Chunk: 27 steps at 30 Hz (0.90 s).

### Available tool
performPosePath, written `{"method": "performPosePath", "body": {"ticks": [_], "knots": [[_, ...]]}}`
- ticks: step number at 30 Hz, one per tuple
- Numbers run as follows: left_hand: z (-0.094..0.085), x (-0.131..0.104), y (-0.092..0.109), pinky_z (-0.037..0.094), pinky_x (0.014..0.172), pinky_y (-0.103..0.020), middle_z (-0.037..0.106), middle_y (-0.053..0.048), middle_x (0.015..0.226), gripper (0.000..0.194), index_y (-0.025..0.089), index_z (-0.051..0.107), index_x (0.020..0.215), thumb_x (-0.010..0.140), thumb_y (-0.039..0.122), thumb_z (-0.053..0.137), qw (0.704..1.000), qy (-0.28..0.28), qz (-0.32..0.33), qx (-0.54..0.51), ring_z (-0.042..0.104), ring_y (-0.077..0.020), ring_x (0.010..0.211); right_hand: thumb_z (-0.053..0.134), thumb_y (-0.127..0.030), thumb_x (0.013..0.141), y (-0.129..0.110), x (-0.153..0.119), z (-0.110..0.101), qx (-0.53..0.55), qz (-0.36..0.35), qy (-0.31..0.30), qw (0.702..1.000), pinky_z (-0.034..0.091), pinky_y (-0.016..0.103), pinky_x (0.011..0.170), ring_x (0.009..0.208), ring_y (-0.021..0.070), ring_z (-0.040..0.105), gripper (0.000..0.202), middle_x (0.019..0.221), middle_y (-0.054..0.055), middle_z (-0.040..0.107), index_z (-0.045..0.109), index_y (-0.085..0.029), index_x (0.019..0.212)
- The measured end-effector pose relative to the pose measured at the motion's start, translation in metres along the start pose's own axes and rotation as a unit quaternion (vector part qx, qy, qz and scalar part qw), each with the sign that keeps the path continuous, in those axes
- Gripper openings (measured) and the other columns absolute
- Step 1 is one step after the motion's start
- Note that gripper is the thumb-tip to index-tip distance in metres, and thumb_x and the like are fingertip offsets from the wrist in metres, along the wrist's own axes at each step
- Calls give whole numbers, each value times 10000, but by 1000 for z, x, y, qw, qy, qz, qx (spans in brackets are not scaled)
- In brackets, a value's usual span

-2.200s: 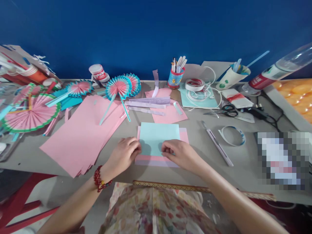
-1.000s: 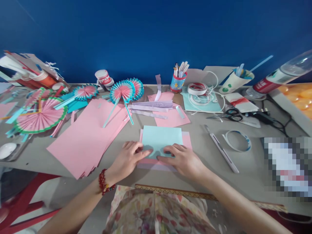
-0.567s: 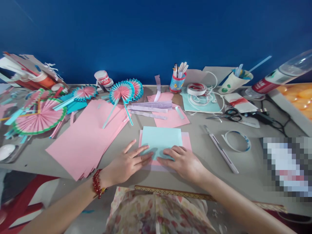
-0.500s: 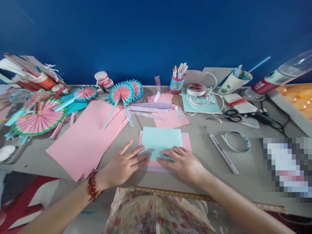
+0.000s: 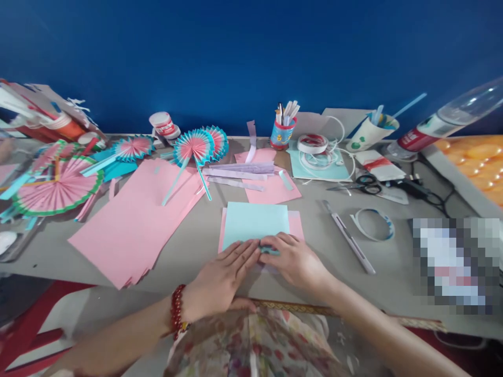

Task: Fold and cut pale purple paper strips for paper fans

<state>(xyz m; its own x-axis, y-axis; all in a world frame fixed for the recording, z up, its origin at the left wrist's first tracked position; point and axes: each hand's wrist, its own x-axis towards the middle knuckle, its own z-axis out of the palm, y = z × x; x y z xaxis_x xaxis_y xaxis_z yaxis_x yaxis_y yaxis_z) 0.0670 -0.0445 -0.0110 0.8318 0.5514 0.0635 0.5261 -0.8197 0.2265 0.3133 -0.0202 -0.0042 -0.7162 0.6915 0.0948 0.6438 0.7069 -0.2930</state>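
A light blue sheet of paper (image 5: 255, 220) lies flat at the middle of the table, on top of a slightly wider pink sheet (image 5: 296, 225). My left hand (image 5: 226, 272) rests over the blue paper's near edge, its fingers stretched out and lying flat. Beside it, my right hand (image 5: 296, 259) has bent fingers closed on the same near edge, where a narrow bit of blue shows between thumb and fingers. Both hands touch near the middle of that edge, and they cover most of it.
Pink sheets (image 5: 126, 214) and pleated paper fans (image 5: 194, 149) lie to the left. Purple strips (image 5: 239, 172) sit behind the blue paper. On the right are a utility knife (image 5: 349, 238), a tape roll (image 5: 373, 225), scissors (image 5: 367, 184) and a plastic bottle (image 5: 432, 128).
My left hand has moved right, from the paper's left side onto its near edge against my right hand. The right fingers have closed around that edge. The view has shifted slightly.
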Motion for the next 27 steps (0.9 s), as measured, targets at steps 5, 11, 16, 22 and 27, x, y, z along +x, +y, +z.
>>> {"method": "performPosePath", "body": {"ticks": [5, 11, 16, 22, 27], "knots": [[1, -3, -2, 172, 1251, -440, 184, -188, 1627, 1066, 56, 85, 1589, 878, 798, 366, 1000, -25, 5, -7, 118, -290, 1533, 485, -249, 987, 7, -14, -9, 143, 113, 69, 981, 508, 356, 880, 1010, 215, 642, 292, 1110, 77, 701, 647, -258, 1230], [-2, -1, 0, 199, 1240, -472, 187, -188, 1628, 1027, 93, 98, 1594, 887, 770, 409, 1000, -27, 0, -10, 136, -301, 1529, 511, -279, 971, 15, -19, -14, 162, 150, 48, 974, 489, 307, 757, 869, 200, 649, 197, 955, 60, 723, 663, -228, 1086], [-2, -1, 0, 184, 1244, -468, 167, -185, 1633, 1001, 101, 128, 1592, 895, 767, 396, 1000, -30, 1, -6, 136, -306, 1529, 532, -271, 955, 17, -17, -13, 163, 165, 31, 972, 430, 279, 700, 780, 177, 598, 115, 824, 28, 664, 634, -220, 943], [-3, -1, -1, 196, 1240, -483, 168, -183, 1634, 984, 102, 129, 1591, 906, 757, 392, 999, -32, 4, -9, 135, -309, 1529, 508, -236, 948, 18, -15, -17, 167, 166, 8, 972, 388, 270, 685, 750, 168, 558, 133, 780, 12, 618, 597, -223, 851], [-3, -1, -1, 197, 1240, -483, 161, -185, 1634, 954, 100, 128, 1592, 928, 734, 388, 999, -32, 6, -12, 140, -314, 1528, 499, -233, 957, 18, -15, -18, 149, 161, -2, 976, 370, 274, 683, 745, 170, 538, 141, 764, 7, 593, 583, -226, 844]]}}
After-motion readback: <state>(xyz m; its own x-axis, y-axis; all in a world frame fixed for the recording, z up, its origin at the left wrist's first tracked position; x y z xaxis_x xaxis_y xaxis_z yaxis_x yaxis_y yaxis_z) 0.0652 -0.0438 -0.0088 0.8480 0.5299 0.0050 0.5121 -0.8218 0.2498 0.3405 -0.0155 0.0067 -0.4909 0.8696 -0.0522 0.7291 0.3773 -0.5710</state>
